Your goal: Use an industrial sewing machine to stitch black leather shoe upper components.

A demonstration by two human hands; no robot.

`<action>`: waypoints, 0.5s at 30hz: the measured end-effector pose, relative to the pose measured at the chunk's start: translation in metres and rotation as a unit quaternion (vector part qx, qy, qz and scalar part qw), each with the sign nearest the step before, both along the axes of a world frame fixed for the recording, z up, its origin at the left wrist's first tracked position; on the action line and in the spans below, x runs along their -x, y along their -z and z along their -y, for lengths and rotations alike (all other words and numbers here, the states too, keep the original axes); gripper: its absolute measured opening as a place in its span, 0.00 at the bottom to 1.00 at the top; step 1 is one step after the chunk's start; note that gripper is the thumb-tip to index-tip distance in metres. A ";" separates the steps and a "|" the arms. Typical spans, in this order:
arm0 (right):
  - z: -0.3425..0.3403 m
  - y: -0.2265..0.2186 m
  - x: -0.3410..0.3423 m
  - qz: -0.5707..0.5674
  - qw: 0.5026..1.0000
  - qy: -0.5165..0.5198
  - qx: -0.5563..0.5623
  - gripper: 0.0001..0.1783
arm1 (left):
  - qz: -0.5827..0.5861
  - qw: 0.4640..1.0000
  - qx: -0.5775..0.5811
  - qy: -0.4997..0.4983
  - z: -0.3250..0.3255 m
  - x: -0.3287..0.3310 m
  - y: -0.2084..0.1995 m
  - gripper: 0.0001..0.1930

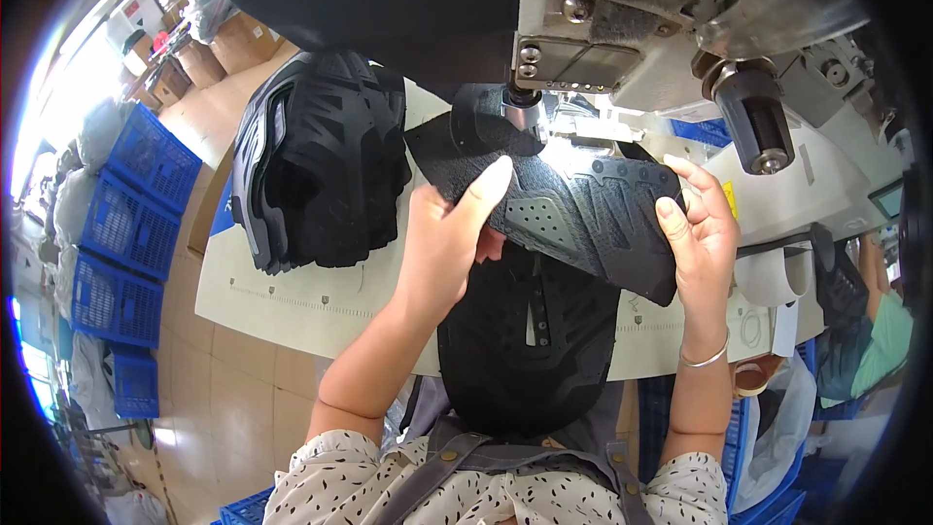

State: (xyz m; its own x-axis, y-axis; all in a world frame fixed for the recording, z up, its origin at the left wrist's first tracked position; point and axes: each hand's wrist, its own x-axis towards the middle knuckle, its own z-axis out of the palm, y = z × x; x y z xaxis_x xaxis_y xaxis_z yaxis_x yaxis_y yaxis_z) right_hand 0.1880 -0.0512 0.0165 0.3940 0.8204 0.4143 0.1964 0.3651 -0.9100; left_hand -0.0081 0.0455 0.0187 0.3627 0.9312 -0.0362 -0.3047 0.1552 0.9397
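A black shoe upper [559, 219] with a perforated grey side panel and a row of eyelets is stretched between my hands beneath the lit sewing machine head [583, 63]. My left hand [442, 238] pinches its left part, thumb on top. At the right end, my right hand [705, 228] grips the edge by the eyelets between thumb and fingers. The upper's far edge lies close to the metal presser part [525, 117]; whether they touch is hard to tell. Another black upper [525, 360] with a central slot hangs over the table's near edge, below my hands.
A thick stack of black uppers [326, 160] sits left on the pale worktable [262, 306]. Blue crates [121, 228] are piled farther left beside the tiled floor. A dark cylindrical machine part [753, 122] juts down at upper right. Another person's green garment [870, 355] shows far right.
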 end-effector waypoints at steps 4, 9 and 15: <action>-0.001 0.001 0.001 -0.023 1.000 -0.021 -0.002 0.18 | -0.041 0.997 -0.068 0.021 0.008 0.006 0.011 0.13; 0.003 0.005 0.007 -0.060 0.998 -0.030 0.008 0.18 | -0.035 0.994 -0.103 0.004 0.015 0.006 0.012 0.15; 0.007 0.015 0.019 -0.094 0.995 -0.022 0.003 0.19 | -0.030 0.991 -0.094 0.094 0.035 0.003 0.009 0.11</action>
